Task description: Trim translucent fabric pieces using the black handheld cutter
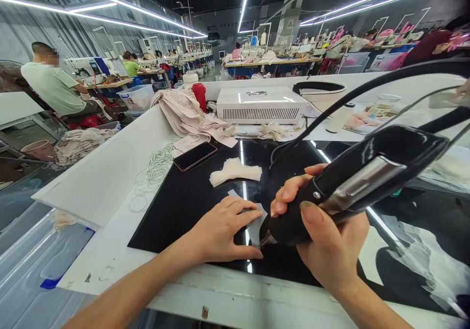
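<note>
My left hand (220, 228) lies on the glossy black board (169, 216), fingers spread, holding down a small pale translucent piece of sheet (256, 228). My right hand (330, 246) is wrapped round a thick black corded hand tool (374, 172) with a silver lever along its side. The tool's narrow tip points down at the right edge of the piece, close to my left fingers; whether it touches is hard to make out. Beyond my left hand sits a stack of white cut pieces (235, 172). Clear film scraps (429, 255) lie at the right.
A phone (195, 156) rests at the board's far left corner, near pale green cord (156, 167) and beige fabric (198, 113). Behind stands a white vented metal box (259, 105). The tool's black cable (341, 101) arches across the right. People sit at sewing machines farther off.
</note>
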A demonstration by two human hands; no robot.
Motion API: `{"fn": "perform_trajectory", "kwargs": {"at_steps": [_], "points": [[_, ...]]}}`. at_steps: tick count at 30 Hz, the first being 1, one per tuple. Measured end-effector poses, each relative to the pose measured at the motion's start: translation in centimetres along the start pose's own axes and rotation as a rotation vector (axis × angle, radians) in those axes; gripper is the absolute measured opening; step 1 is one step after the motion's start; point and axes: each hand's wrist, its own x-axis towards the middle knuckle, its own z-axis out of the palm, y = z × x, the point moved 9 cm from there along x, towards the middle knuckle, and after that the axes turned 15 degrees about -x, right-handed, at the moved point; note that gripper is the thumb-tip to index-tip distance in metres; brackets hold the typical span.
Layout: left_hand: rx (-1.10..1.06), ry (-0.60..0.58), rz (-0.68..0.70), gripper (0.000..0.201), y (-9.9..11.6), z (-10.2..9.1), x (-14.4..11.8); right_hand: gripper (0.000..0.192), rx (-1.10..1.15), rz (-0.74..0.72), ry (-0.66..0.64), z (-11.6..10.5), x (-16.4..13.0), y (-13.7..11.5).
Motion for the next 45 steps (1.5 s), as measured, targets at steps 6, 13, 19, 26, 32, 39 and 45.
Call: {"fn": "perform_trajectory", "kwargs": {"at_steps": [6,13,19,26,32,39,45], "points": [[-0.015,-0.005,0.012,0.079,-0.1,0.2,0.0,0.039,-0.042,0.004,0.051,-1.8,0.4,-0.6],[-0.009,-0.001,0.017,0.077,-0.1,0.2,-0.1,0.042,-0.009,-0.013,0.139,-2.5,1.5,-1.2],[-0.014,0.008,0.02,0.08,-0.3,0.3,-0.1,0.041,0.013,-0.002,0.135,-1.4,1.9,-0.7],[-0.034,0.039,0.011,0.062,0.2,-0.1,0.0,0.042,0.018,-0.016,0.116,-0.7,1.8,-0.9],[-0.032,0.023,0.012,0.069,0.2,0.3,0.1,0.043,-0.029,-0.014,0.061,-0.1,1.2,0.0],[-0.03,0.017,-0.013,0.072,0.4,0.1,0.2,0.043,-0.053,-0.026,0.038,0.0,0.7,0.3],[-0.039,0.02,-0.002,0.074,0.3,0.1,0.3,0.037,-0.071,-0.024,0.047,-0.2,0.6,0.4]]}}
